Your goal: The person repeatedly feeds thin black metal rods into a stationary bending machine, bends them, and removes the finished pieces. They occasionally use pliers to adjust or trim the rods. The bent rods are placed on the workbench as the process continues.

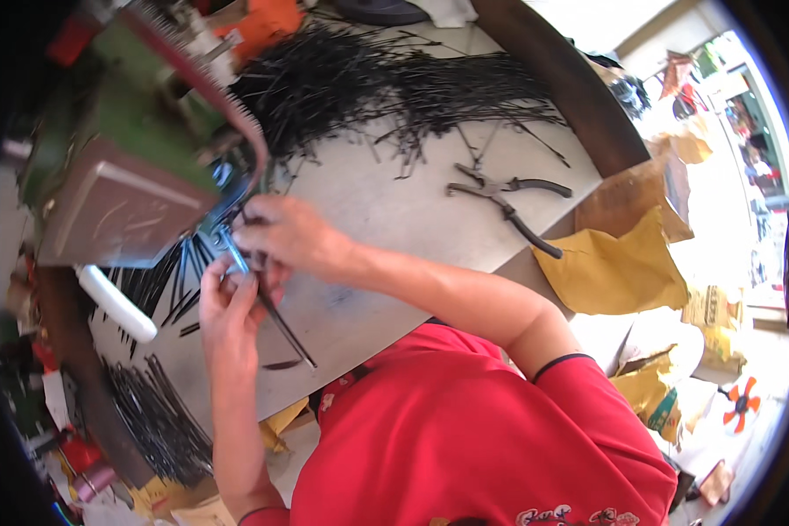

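Observation:
My left hand (230,302) is closed with fingertips pinched together, under the head of a green machine (140,96). A thin black strip (280,326), perhaps a cable, passes through its fingers, and the loose end hangs toward me over the table. My right hand (294,235) is closed just beyond it, fingertips curled right at the machine's working point. What lies in those fingertips is hidden. Between the two hands shows a narrow, blue-lit piece (235,252), seemingly metal. The hands nearly touch each other.
Large heaps of thin black strips (324,79) cover the table's far side. Another bundle of black strips (162,421) lies at the left edge. Black-handled pliers (497,187) rest at right, near yellow paper (618,263). A white tube (117,304) sticks out below the machine's brown cover (127,206).

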Tool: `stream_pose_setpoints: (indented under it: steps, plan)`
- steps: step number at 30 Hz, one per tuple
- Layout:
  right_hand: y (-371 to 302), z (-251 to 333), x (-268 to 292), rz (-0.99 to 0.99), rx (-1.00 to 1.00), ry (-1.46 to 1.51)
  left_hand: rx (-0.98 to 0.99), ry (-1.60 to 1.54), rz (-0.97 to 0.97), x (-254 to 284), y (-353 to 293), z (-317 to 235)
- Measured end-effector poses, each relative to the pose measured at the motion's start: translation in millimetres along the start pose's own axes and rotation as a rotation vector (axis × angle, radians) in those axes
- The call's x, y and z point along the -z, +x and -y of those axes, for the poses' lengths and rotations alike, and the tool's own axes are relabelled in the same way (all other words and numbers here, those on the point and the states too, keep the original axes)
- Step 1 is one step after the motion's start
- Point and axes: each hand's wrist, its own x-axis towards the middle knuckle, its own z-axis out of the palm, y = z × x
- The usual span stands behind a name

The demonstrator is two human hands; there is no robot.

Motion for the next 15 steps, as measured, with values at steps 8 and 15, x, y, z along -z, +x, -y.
stream_pose_setpoints:
  steps: [8, 15]
  plan:
    - [-9, -4, -4, 0.037, 0.063, 0.016, -0.047, -0.074, -0.02, 14, -9, 11]
    - [-5, -11, -11, -0.006, 0.077, -0.088, -0.358, 0.391, -0.098, 13, -14, 28]
